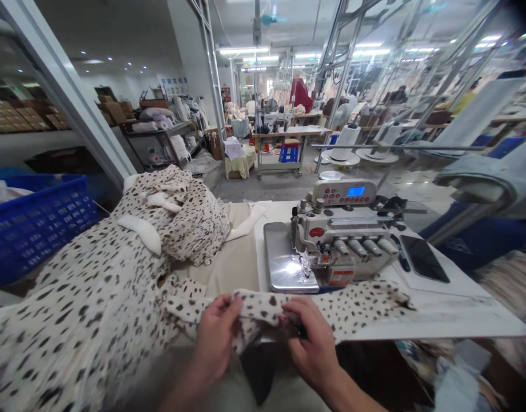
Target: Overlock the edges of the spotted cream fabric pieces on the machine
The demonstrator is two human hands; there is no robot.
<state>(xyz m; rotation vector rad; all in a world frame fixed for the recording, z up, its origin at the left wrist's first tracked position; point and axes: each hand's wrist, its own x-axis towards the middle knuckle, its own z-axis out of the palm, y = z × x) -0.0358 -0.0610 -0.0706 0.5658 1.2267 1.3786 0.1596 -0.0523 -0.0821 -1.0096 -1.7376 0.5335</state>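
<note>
A cream fabric piece with dark spots (263,306) is stretched between my hands at the table's front edge. My left hand (218,335) pinches it between thumb and fingers. About a palm's width to the right, my right hand (312,337) grips the same piece with bent fingers. A small dark shape shows under the right fingers; I cannot make out what it is. The fabric's right end spreads over the white table (443,317). Just beyond stands an overlock sewing machine (344,234) with a shiny metal plate (284,257).
A big heap of spotted fabric (104,292) covers the left side. Behind it is a blue plastic basket (40,223). A phone (423,257) lies right of the machine. Thread cones (346,140) and metal frame poles stand beyond. A blue stool (289,151) sits farther back.
</note>
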